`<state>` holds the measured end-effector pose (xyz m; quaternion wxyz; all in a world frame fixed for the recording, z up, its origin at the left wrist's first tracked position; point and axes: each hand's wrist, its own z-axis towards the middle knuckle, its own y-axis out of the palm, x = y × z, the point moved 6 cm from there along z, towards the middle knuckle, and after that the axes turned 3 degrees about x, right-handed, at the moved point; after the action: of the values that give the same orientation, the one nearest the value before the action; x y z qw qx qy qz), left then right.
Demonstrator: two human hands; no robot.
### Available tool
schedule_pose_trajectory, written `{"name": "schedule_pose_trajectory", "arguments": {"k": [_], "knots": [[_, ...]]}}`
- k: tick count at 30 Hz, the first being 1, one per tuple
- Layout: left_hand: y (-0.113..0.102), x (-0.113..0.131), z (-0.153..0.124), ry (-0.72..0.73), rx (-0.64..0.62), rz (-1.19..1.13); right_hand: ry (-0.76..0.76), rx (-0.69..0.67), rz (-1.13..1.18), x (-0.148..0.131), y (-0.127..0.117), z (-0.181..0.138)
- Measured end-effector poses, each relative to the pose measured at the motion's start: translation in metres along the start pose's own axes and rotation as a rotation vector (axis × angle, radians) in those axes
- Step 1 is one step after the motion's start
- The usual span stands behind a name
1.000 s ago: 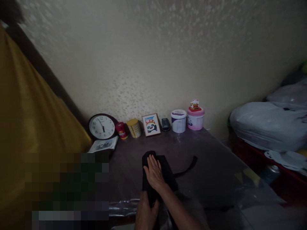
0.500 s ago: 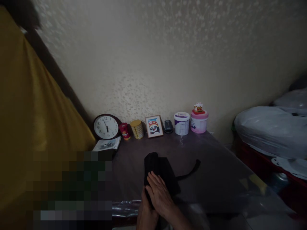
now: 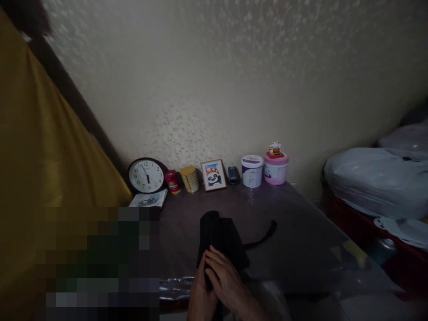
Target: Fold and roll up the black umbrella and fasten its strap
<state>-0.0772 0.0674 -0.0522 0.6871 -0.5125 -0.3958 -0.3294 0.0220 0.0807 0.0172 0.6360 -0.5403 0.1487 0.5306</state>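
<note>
A black cloth bundle point(image 3: 210, 227) lies on the table near its front edge, rolled thick along its left side and flatter on the right. From its right side a thin black strap point(image 3: 264, 235) trails over the tabletop. My left hand point(image 3: 202, 290) is wrapped around the bundle's near left side. Over the top from the right comes my right hand point(image 3: 225, 278), its fingers close together and pressed on the roll. Both hands touch each other around the cloth, and the part between them is hidden.
Along the wall stand a clock point(image 3: 146, 176), a red can point(image 3: 173, 182), a yellow-lidded tin point(image 3: 190, 179), a framed panda picture point(image 3: 213, 175) and two tubs point(image 3: 252, 171). A yellow curtain point(image 3: 60, 147) hangs left. Plastic-wrapped bundles point(image 3: 371, 180) sit right. The lower left is pixelated.
My right hand has slid slightly nearer to me along the roll, and the left fingers now reach higher beside it. The bundle stays in place; the view has shifted slightly.
</note>
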Motion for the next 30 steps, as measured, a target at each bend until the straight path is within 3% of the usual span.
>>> {"name": "schedule_pose_trajectory", "arguments": {"k": [5,11,15,20,25,30], "knots": [[-0.001,0.001,0.000,-0.030,0.000,0.017,0.023,0.091,0.112,0.018,-0.008,0.008],[0.000,0.003,0.000,-0.099,-0.013,0.021,0.318,0.464,0.043,0.101,-0.059,0.004],[0.000,0.001,-0.001,-0.193,-0.063,-0.042,0.414,0.454,0.189,0.130,-0.063,-0.003],[-0.002,0.003,-0.002,-0.209,-0.069,-0.097,0.470,0.472,0.383,0.119,-0.058,-0.004],[-0.002,0.000,-0.002,-0.203,-0.054,-0.155,0.621,0.250,0.692,0.114,-0.022,-0.013],[-0.004,-0.005,-0.001,-0.214,-0.029,-0.235,0.663,0.250,0.734,0.123,0.003,-0.015]]}}
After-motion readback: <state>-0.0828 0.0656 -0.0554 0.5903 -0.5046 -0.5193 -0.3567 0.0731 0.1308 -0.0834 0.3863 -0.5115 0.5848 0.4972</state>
